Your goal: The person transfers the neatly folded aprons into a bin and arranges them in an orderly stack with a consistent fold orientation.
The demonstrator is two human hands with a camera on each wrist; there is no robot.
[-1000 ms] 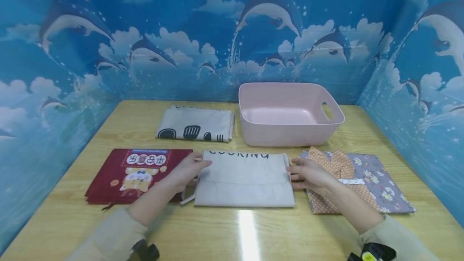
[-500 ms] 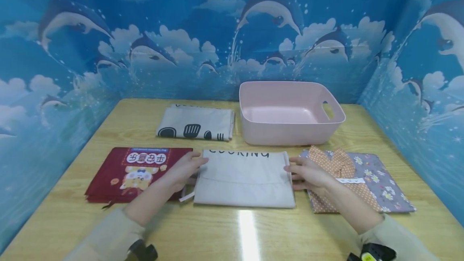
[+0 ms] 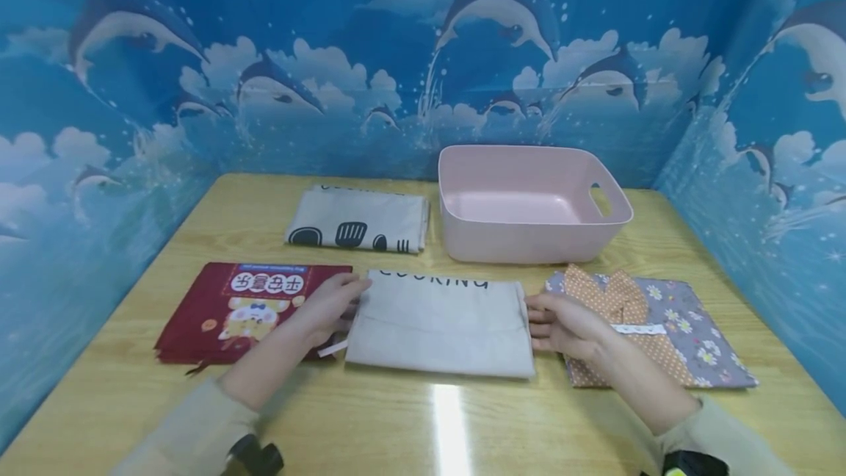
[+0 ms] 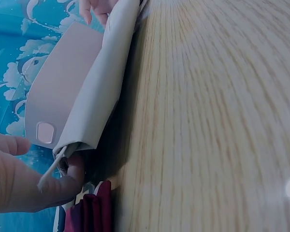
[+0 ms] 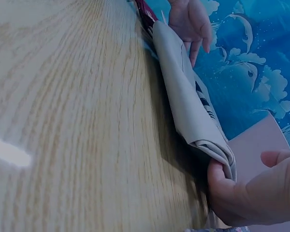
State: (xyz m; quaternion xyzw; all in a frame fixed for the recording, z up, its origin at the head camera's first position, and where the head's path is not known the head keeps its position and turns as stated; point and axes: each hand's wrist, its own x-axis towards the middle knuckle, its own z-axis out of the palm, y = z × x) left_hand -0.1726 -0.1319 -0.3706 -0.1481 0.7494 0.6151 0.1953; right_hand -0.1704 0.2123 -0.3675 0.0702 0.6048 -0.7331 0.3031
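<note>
A folded beige apron [image 3: 439, 325] with "COOKING" lettering lies between my hands, its front edge slightly slanted. My left hand [image 3: 328, 307] has its fingers hooked under the apron's left end, beside a dangling white tie [image 3: 333, 349]. At the opposite end, my right hand [image 3: 567, 325] curls its fingers beneath the edge. Both wrist views show the thumbs apart from the cloth, and a dark shadow under the apron [image 4: 99, 92]. Left of it lies a folded dark red apron [image 3: 218, 307]; to the right, a folded grey floral apron [image 3: 694, 329] with a dotted bow.
A pink plastic basin [image 3: 529, 241] with a handle hole stands at the back right of the wooden table [image 3: 370, 424]. Beside it lies another folded beige cloth [image 3: 360, 219] with utensil prints. A blue dolphin curtain [image 3: 370, 35] encloses the table's back and sides.
The middle apron has shifted slightly left and tilted, its left end drawing nearer the red apron. My left hand has moved a little left with it; my right hand has stayed nearly in place.
</note>
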